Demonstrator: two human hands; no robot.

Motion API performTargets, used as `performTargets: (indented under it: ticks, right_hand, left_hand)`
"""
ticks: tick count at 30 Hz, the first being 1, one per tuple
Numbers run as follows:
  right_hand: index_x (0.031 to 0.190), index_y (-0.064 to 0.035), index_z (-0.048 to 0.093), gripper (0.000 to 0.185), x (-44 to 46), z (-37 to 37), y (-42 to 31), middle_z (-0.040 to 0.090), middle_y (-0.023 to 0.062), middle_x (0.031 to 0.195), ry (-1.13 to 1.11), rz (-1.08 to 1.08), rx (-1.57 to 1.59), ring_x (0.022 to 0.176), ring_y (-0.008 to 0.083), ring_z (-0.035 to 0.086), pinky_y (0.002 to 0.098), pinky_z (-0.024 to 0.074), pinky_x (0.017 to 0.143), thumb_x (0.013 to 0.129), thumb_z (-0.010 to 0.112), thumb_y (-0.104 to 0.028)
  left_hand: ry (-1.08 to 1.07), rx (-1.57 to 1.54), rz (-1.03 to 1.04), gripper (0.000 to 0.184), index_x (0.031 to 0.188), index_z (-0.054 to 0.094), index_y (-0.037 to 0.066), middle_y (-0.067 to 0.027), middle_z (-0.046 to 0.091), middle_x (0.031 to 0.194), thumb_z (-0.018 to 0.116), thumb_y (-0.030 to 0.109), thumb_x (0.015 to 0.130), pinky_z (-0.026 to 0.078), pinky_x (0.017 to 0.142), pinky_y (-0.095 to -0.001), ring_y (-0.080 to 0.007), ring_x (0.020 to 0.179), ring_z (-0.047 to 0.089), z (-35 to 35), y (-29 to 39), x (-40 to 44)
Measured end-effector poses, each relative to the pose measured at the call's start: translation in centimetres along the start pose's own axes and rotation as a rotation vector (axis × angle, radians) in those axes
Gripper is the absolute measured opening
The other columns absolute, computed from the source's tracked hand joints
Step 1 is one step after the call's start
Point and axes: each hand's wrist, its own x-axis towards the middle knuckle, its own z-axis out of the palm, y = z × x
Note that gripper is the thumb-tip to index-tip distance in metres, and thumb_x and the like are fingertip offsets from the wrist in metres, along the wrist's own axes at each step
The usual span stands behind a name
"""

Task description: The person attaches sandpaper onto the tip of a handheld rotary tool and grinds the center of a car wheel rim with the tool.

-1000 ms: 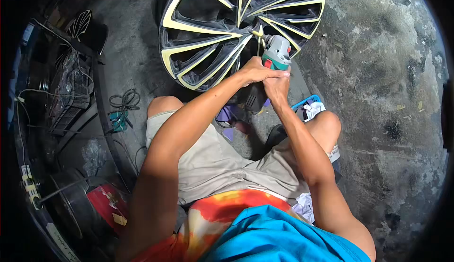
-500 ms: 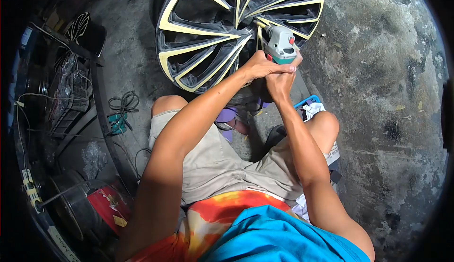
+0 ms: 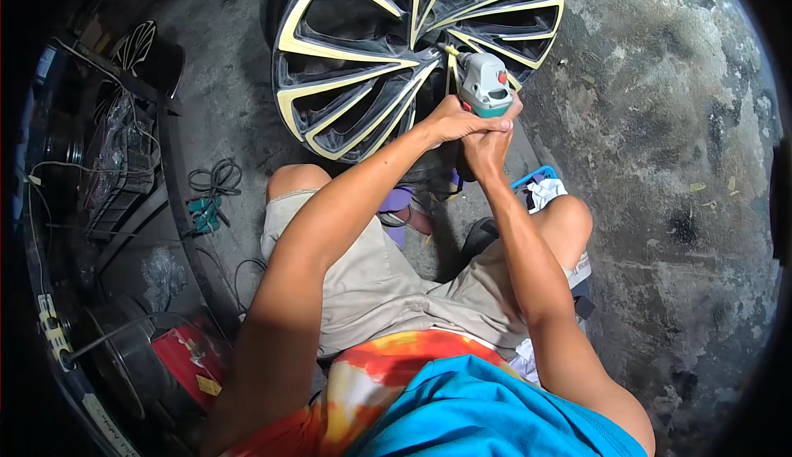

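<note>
Grey, green and red power tool [image 3: 485, 82]; black-and-pale-yellow wheel [image 3: 419, 61]

- Workshop, apparently for wheels
- Multi-spoke alloy wheel [image 3: 417, 57] and angle grinder [image 3: 485, 82]
- Second spoked wheel [image 3: 139, 47], upper left
- Power strip [image 3: 54, 325] with plugged-in cable
- Stained, worn concrete floor [image 3: 660, 185]

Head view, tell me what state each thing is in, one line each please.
Wheel: face toward the camera, dusty
Grinder: held, tip near the wheel's centre; running or not, unclear
Left grip: closed on the grinder, thumb over the right grip
Right grip: closed around the grinder
Cord: coiled on the floor
Green tool: on the floor, unheld
Basket: holding cloth
</note>
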Motion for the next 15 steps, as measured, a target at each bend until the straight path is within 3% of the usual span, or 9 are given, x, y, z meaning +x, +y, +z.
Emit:
performTargets:
  ticks: [4, 7, 11, 15]
  right_hand:
    - [0.143, -0.0006, 0.029, 0.080, 0.0, 0.3, 0.4, 0.069, 0.0276, 0.108, -0.015, -0.009, 0.008, 0.099, 0.0410, 0.072, 0.0455, 0.0549, 0.084, 0.081, 0.079, -0.011]
    - [0.144, -0.0012, 0.029, 0.084, 0.2, 0.3, 0.3, 0.066, 0.0232, 0.114, -0.035, 0.054, 0.031, 0.103, 0.0334, 0.069, 0.0428, 0.0541, 0.088, 0.079, 0.081, -0.011]
    - [0.144, -0.0011, 0.028, 0.084, 0.6, -0.1, 0.0, 0.066, 0.0234, 0.114, -0.055, 0.038, 0.021, 0.103, 0.0334, 0.069, 0.0425, 0.0538, 0.090, 0.080, 0.081, -0.010]
    - [0.144, -0.0012, 0.028, 0.084, -0.1, 0.0, 0.2, 0.066, 0.0236, 0.113, -0.073, 0.052, 0.025, 0.103, 0.0343, 0.069, 0.0430, 0.0540, 0.089, 0.081, 0.081, -0.012]
  left_hand:
    - [0.021, -0.019, -0.002, 0.083, 0.126, 0.068, -0.003, -0.0133, 0.070, 0.124, 0.098, 0.046, 0.066, 0.050, 0.102, -0.0324, -0.0184, 0.115, 0.066, 0.2, 0.3, -0.6]
    - [0.020, -0.006, -0.006, 0.083, 0.126, 0.068, -0.003, -0.0134, 0.070, 0.124, 0.098, 0.046, 0.066, 0.050, 0.102, -0.0324, -0.0184, 0.115, 0.066, 0.0, 0.7, -0.4]
    - [0.002, 0.025, -0.069, 0.082, 0.126, 0.069, -0.003, -0.0129, 0.070, 0.125, 0.098, 0.045, 0.066, 0.050, 0.102, -0.0327, -0.0184, 0.115, 0.066, -0.3, 0.7, 0.2]
    - [0.006, -0.086, -0.003, 0.086, 0.130, 0.066, -0.002, -0.0127, 0.068, 0.128, 0.098, 0.045, 0.066, 0.048, 0.105, -0.0330, -0.0188, 0.118, 0.064, 0.1, -0.3, -0.6]
